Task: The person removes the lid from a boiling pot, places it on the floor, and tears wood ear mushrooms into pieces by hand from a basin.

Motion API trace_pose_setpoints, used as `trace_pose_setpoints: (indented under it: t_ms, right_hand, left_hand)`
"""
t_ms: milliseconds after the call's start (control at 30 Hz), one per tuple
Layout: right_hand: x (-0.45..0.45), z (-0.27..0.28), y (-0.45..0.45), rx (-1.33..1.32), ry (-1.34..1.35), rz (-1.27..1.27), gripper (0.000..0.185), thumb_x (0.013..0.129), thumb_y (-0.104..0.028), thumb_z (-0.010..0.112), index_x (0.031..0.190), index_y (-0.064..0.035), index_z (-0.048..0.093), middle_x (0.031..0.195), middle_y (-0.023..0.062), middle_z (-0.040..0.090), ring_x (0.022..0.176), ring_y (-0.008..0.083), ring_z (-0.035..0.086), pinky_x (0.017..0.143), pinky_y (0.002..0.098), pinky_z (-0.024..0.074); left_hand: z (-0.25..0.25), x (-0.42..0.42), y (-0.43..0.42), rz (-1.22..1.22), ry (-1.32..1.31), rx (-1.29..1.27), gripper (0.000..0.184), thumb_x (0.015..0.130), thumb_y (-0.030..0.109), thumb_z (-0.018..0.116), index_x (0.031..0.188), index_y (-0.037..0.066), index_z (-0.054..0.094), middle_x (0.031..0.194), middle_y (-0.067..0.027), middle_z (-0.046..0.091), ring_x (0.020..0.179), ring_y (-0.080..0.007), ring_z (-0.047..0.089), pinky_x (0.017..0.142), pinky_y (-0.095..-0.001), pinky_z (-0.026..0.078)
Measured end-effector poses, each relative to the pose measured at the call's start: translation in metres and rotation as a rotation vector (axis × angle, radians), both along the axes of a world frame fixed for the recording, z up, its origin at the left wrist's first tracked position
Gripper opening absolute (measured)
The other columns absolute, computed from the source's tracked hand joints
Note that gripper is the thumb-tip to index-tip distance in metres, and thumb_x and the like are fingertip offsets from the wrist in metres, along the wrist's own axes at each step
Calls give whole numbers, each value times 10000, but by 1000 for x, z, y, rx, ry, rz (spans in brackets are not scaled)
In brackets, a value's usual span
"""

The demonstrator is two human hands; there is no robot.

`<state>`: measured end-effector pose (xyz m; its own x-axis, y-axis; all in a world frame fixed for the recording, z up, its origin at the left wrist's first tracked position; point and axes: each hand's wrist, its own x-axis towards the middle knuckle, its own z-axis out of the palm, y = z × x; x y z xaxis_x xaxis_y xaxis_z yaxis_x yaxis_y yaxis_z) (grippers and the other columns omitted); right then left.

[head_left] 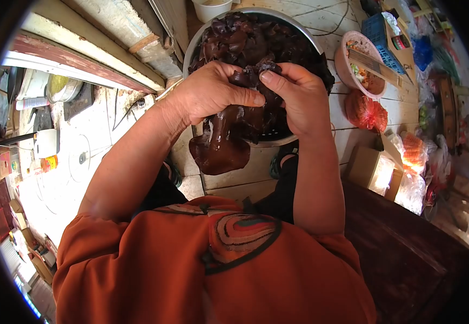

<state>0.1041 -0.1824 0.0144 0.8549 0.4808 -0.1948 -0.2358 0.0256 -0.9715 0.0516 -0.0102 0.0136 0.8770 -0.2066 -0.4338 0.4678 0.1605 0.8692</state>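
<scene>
A large, wet, dark brown wood ear mushroom [223, 148] hangs from my two hands, its broad flap drooping over the near rim of a metal basin [277, 142]. My left hand [213, 93] pinches its upper part between thumb and fingers. Close beside it, my right hand [301, 93] grips the crumpled top edge, thumb pressed on it. The fingertips of both hands are partly hidden behind the mushroom. Below and beyond my hands, the basin is heaped with more dark wood ear mushrooms [237, 40].
A pink tub [347, 49] with food scraps and a wooden-looking slat stands right of the basin. Near it lie a red plastic bag [365, 112], a blue crate [377, 40] and an opened cardboard box [368, 170]. A white bucket [212, 9] is behind the basin. A wooden door frame [88, 51] rises at left.
</scene>
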Motion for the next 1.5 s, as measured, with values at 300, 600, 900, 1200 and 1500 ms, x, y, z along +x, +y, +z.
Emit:
trace_pose_setpoints:
  t_ms: [300, 600, 900, 1200, 1500]
  right_hand:
    - [6, -1, -1, 111, 94, -179, 183, 820, -126, 698, 954, -12, 650, 853, 36, 656, 711, 95, 611, 555, 190, 476]
    - [5, 10, -11, 187, 19, 151, 343, 785, -22, 689, 1106, 46, 592, 969, 61, 646, 874, 119, 611, 780, 232, 498]
    - [8, -1, -12, 29, -96, 124, 289, 769, -35, 702, 1034, 49, 623, 855, 48, 655, 745, 83, 597, 673, 208, 492]
    - [8, -8, -8, -3, -39, 20, 262, 762, -69, 729, 982, 46, 643, 810, 40, 648, 692, 78, 578, 609, 209, 471]
    - [16, -9, -8, 194, 61, -227, 269, 781, -41, 703, 1023, 50, 626, 879, 80, 662, 719, 137, 621, 645, 252, 511]
  left_hand:
    - [-5, 0, -7, 235, 20, -300, 250, 750, 83, 759, 973, 27, 658, 886, -61, 683, 773, -150, 649, 732, -293, 536]
    - [-3, 2, -1, 229, 67, -440, 328, 782, 126, 733, 1068, 18, 614, 981, -93, 667, 841, -188, 656, 789, -331, 540]
    - [3, -1, 2, -38, 24, -141, 462, 687, 5, 779, 1110, -22, 595, 983, -99, 666, 877, -175, 644, 818, -299, 521]
    - [-1, 0, 0, 9, 0, -26, 356, 707, 5, 767, 1033, -29, 632, 936, -100, 680, 840, -156, 647, 794, -295, 530]
    - [-7, 1, 3, 145, -25, -108, 266, 711, 58, 774, 945, 1, 662, 895, -69, 677, 835, -150, 623, 801, -280, 498]
